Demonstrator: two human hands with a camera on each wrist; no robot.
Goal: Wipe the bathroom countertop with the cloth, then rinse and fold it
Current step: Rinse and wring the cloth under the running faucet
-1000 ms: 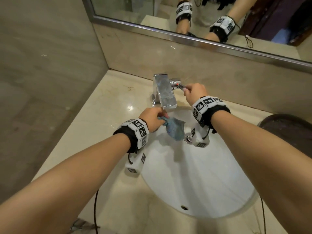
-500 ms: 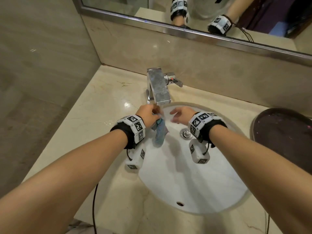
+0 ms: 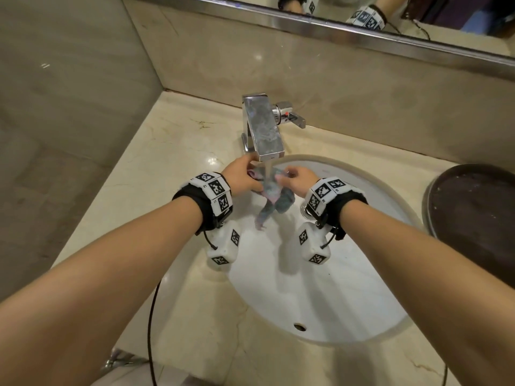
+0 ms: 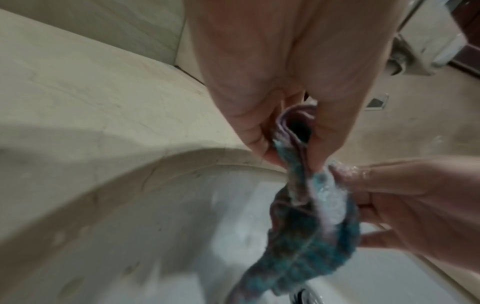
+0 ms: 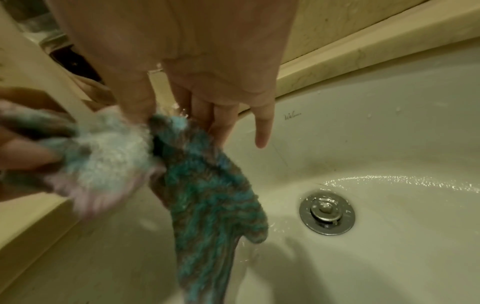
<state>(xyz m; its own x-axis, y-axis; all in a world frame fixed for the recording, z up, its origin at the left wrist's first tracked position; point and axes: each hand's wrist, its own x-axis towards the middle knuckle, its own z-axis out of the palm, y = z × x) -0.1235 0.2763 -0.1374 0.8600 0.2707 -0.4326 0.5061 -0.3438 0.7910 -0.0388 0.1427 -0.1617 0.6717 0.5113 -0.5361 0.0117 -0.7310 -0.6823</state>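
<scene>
I hold the cloth [image 3: 271,190] under the running tap [image 3: 263,126], both my hands clamped on it and close together above the white sink [image 3: 320,296]. My left hand [image 3: 241,176] pinches one bunched end between thumb and fingers; from the left wrist view that end [image 4: 293,127] folds into a small loop inside my grip. My right hand [image 3: 299,181] grips the other end with thumb and first fingers, while the little finger [image 5: 263,131] sticks out straight, off the cloth. The stretch of cloth between my hands takes the stream of water [image 3: 268,169] and looks pale and foamy there [image 5: 111,150]. The rest of the teal and brownish cloth hangs down in a twisted tail [image 5: 207,216] into the basin, with water running off its tip.

The drain [image 5: 326,211] sits in the basin just to the right of the hanging tail, wet, with a ring of ripples around it. The overflow hole [image 3: 299,327] is at the near wall of the sink. The tap lever [image 3: 295,118] points to the right. The beige marble desk [image 3: 156,168] surrounds the sink, and a dark round tray [image 3: 473,213] rests on it at the right. A mirror [image 3: 418,12] runs along the wall above, and my wrist bands show in it.
</scene>
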